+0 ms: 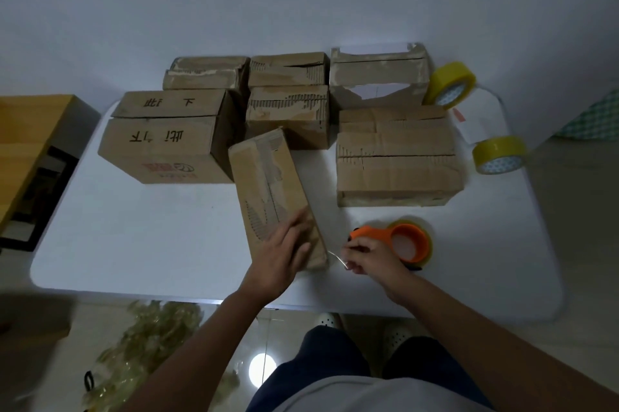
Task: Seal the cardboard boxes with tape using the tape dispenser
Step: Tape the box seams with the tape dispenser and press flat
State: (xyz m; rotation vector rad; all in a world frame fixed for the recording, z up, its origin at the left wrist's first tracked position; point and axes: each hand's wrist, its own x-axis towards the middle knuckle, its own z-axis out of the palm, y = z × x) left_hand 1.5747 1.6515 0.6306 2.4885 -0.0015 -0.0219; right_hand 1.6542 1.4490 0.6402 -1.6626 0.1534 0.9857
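Observation:
A long narrow cardboard box point(268, 183) lies slanted on the white table point(134, 237), its near end close to the front edge. My left hand point(284, 250) rests flat on that near end with straight fingers. Just right of the box, my right hand point(371, 259) pinches the free end of clear tape point(335, 257) pulled from the orange tape dispenser point(402, 240), which lies on the table beside it. The tape strip stretches toward the box's near right corner.
Several other worn cardboard boxes point(395, 157) stand in rows at the back of the table. Two yellow tape rolls point(450, 84) point(499, 155) sit at the right edge. A wooden shelf point(26, 143) stands to the left. Crumpled used tape point(150, 344) lies on the floor.

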